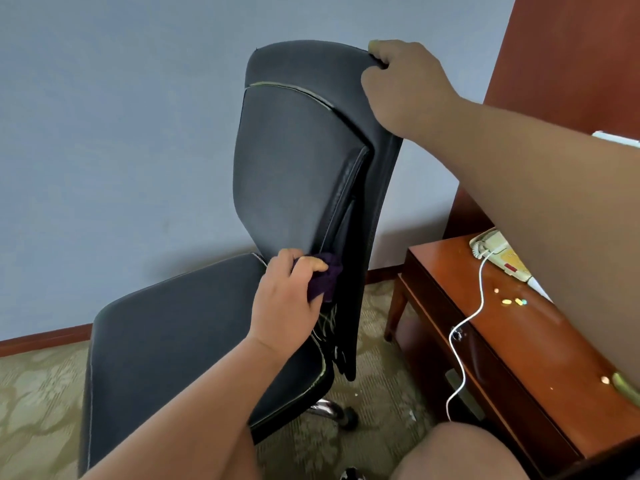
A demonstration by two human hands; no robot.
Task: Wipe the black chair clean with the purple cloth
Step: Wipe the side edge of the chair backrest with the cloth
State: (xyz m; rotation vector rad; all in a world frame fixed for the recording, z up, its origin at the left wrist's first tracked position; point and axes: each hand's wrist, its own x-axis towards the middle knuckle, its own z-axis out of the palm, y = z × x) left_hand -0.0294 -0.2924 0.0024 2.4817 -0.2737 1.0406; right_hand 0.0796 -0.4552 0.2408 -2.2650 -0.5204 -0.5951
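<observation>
- My left hand (287,299) fisted around purple cloth (325,277) — pressed low on black chair (291,161) backrest, just above seat.
- My right hand (405,81) clamps chair's top corner.

No lettering, brand mark, number or sign could be read anywhere in the view. The cream corded telephone (498,251), which lay on the reddish-brown wooden side table (485,344), carried a yellow panel and a small red patch, but whatever was printed there was too small and blurred to make out. The black padded office chair (298,168) beside that table bore no legible label.
</observation>
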